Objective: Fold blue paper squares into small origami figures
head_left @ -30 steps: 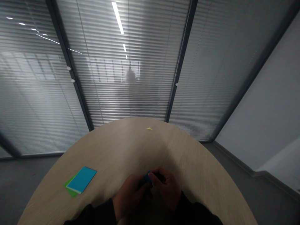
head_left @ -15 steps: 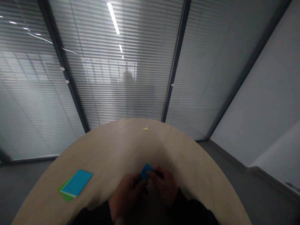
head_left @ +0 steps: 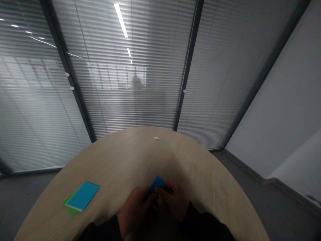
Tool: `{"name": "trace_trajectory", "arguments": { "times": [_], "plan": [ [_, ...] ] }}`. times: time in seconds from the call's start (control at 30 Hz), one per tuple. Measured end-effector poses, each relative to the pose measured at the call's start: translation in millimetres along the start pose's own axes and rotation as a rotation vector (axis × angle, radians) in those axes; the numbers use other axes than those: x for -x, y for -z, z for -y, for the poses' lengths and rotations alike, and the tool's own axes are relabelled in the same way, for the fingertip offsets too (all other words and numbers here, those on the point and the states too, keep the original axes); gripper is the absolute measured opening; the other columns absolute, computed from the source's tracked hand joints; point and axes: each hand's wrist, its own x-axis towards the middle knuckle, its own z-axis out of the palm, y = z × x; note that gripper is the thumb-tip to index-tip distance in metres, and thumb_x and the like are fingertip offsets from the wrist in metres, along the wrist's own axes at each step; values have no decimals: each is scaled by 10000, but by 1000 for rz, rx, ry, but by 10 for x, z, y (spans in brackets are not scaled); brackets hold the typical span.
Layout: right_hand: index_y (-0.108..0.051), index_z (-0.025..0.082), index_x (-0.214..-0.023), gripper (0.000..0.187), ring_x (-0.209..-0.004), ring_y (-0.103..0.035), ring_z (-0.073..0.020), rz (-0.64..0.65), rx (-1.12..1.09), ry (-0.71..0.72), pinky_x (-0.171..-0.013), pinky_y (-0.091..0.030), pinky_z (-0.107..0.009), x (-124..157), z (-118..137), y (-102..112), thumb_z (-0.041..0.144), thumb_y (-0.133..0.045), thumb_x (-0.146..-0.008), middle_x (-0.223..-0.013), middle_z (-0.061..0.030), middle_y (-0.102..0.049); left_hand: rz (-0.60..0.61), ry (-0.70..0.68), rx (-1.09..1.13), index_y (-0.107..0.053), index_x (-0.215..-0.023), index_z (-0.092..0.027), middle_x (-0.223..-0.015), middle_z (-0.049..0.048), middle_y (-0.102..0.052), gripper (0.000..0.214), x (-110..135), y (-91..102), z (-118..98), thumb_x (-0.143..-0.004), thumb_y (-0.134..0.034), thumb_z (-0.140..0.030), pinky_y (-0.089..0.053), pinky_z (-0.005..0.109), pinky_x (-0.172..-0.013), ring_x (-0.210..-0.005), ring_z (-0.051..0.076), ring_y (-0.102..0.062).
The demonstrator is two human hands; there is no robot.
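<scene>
- The left hand [head_left: 134, 211] and the right hand [head_left: 177, 205] are working together low over the near edge of the round wooden bench [head_left: 117, 160].
- The left fingers [head_left: 149, 196] are closing on the lower end of a blue piece of paper or card [head_left: 157, 182], and the right fingers [head_left: 164, 189] are pinching its upper side. Something dark [head_left: 168, 189] is showing by the right fingers, too shadowed to identify.
- A blue card [head_left: 82, 196] is lying on a green sheet [head_left: 67, 207] to the left, and a small yellow paper scrap [head_left: 156, 138] is sitting near the far rim.
- The blue piece could slip and fall past the bench edge if either pinch loosens, because the hands are working right at that edge.
- No brand, label or writing is readable anywhere.
</scene>
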Motion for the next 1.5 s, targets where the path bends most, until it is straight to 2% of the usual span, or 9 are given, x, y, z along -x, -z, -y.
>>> {"name": "trace_trajectory", "arguments": {
  "times": [0.13, 0.37, 0.6, 0.67, 0.73, 0.83, 0.97, 1.13, 1.5],
  "plan": [
    [-645, 157, -646, 296, -561, -481, -132, -73, 52, -41, -537, -351, -251, 17, 4, -2, 424, -667, -774, -573, 17, -525, 19, 9, 9, -723, -894, -167, -816, 58, -769, 348, 3, -1, 15, -941, -478, -409, -496, 261, -673, -756, 211, -702],
    [-682, 157, -665, 323, -546, -475, -124, -48, -85, -64, -538, -369, -247, -17, -39, 34, 467, -703, -753, -566, 22, -532, 26, 10, -11, -718, -913, -149, -803, 66, -766, 367, 1, 24, -5, -935, -460, -408, -489, 256, -662, -734, 206, -697],
    [-712, 163, -707, 407, -600, -512, -151, -423, -172, -29, -595, -436, -277, -137, -11, 234, 570, -712, -712, -697, -43, -635, 27, 110, -101, -715, -781, -148, -751, 69, -762, 348, 15, 38, -111, -903, -471, -364, -460, 259, -622, -689, 209, -684],
    [-720, 160, -752, 434, -597, -518, -149, -378, -154, -2, -586, -437, -276, -139, -26, 232, 592, -680, -740, -708, -49, -639, 6, 112, -95, -714, -755, -149, -732, 73, -759, 351, 13, 33, -110, -899, -475, -363, -457, 263, -622, -680, 213, -684],
    [-724, 160, -799, 478, -564, -518, -143, -221, -141, 1, -542, -424, -268, -119, -64, 189, 628, -631, -765, -699, -42, -634, -5, 85, -55, -713, -765, -145, -720, 77, -756, 358, 10, 29, -87, -904, -474, -373, -462, 261, -619, -677, 215, -689],
    [-716, 169, -773, 368, -579, -523, -142, -6, -16, 23, -544, -400, -252, -72, -118, 106, 535, -687, -756, -650, -11, -607, -16, 55, 0, -716, -828, -135, -740, 84, -757, 359, 11, 25, -38, -909, -481, -394, -472, 260, -621, -695, 221, -699],
    [-664, 164, -660, 283, -550, -464, -122, -17, 78, 31, -535, -347, -245, -40, -106, 69, 423, -671, -775, -569, 23, -526, -20, 39, 3, -708, -814, -143, -719, 73, -745, 356, 9, 20, -16, -915, -484, -401, -460, 252, -595, -669, 211, -690],
    [-644, 165, -643, 306, -556, -464, -129, -49, 33, -17, -546, -358, -258, -31, -32, 80, 447, -666, -760, -566, 20, -518, -57, 49, 21, -696, -758, -146, -702, 77, -744, 375, -2, 29, -20, -909, -495, -425, -457, 255, -594, -660, 208, -684],
    [-668, 177, -775, 340, -570, -519, -141, -79, -25, -49, -564, -406, -258, -64, -70, 100, 515, -659, -750, -620, 9, -567, -67, 32, -14, -673, -764, -157, -704, 64, -716, 366, 5, 32, 25, -917, -483, -430, -434, 261, -597, -661, 199, -650]
  ]
}}
